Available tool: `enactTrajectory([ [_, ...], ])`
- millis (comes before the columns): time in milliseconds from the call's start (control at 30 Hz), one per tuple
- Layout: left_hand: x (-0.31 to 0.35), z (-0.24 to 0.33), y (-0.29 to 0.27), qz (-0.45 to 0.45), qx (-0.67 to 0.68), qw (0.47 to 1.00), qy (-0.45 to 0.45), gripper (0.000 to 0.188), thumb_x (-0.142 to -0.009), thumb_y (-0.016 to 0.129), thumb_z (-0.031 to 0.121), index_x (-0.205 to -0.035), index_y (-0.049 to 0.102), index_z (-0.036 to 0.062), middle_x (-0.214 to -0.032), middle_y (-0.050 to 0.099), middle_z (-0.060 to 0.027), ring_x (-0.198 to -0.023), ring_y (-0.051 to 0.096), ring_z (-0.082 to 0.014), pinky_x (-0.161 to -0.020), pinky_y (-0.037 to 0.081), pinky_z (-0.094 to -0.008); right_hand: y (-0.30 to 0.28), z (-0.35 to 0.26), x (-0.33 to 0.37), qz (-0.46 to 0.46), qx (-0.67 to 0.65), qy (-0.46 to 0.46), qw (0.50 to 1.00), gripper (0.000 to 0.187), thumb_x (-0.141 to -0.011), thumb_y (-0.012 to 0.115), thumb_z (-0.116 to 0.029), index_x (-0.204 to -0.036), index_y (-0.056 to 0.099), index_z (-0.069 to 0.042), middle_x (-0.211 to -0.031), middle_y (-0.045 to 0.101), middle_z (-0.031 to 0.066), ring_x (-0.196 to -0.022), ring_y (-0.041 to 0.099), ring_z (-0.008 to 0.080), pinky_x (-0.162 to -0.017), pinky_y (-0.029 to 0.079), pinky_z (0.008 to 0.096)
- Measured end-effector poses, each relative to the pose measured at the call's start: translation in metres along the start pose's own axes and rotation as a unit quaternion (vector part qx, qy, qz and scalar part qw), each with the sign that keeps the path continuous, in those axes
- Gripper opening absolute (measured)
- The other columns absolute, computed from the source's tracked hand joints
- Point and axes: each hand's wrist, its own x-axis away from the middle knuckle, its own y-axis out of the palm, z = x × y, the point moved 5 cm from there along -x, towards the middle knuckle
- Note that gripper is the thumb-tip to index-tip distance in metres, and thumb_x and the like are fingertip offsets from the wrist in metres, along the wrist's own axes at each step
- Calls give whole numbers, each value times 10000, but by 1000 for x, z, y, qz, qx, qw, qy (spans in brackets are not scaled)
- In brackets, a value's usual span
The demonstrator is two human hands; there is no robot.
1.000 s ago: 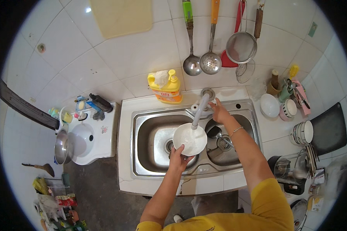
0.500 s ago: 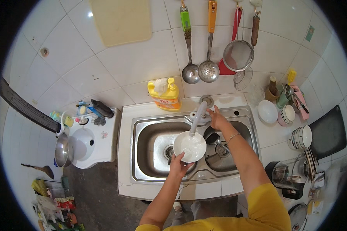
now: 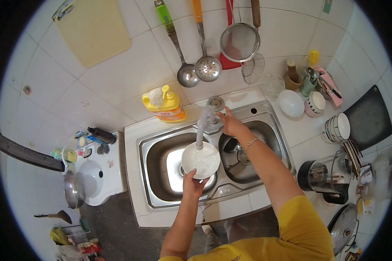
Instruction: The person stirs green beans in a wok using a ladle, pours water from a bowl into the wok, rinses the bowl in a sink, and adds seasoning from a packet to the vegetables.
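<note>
My left hand (image 3: 193,185) grips a white bowl (image 3: 207,168) by its near rim, thumb inside and fingers underneath. The bowl is held over the left basin of the steel double sink (image 3: 161,176), right below the faucet spout (image 3: 201,130). Clear, rippled water shows inside it. My right hand (image 3: 232,124) is stretched to the back of the sink, its fingers closed at the faucet handle (image 3: 221,112); my fingers partly hide the handle. A black-handled utensil (image 3: 231,145) lies in the right basin beneath my right forearm, near the drain.
A yellow pump jug (image 3: 166,106) stands behind the left basin. On the right counter are a white bowl (image 3: 291,103), stacked bowls (image 3: 336,127), a utensil holder (image 3: 308,86) and a clear jug with a black handle (image 3: 324,178). Ladles (image 3: 187,75) and a strainer (image 3: 240,42) hang on the wall.
The whole view has shifted and tilted. My right hand's fingers, spread beside the faucet before, have closed in on its handle. The bowl stays under the spout in my left hand.
</note>
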Motion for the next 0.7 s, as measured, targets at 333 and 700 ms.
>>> enactTrajectory([
  [333, -1, -11, -12, 13, 37, 999, -24, 530, -860, 570, 173, -1320, 306, 178, -1354, 391, -92, -1236, 427, -299, -910, 433, -572, -3, -3, 5, -8, 30, 0, 1000, 803, -749, 586, -43, -1447, 255, -264, -1544, 4, 145, -1285, 415, 316, -1011, 417, 398],
  [700, -12, -23, -29, 39, 17, 999, -31, 521, -873, 558, 195, -1335, 321, 150, -1358, 392, -111, -1243, 425, -301, -976, 400, -570, -6, -8, 6, -2, 39, -24, 999, 795, -750, 580, -49, -1451, 247, -222, -1528, 2, 209, -1289, 403, 324, -1031, 397, 376],
])
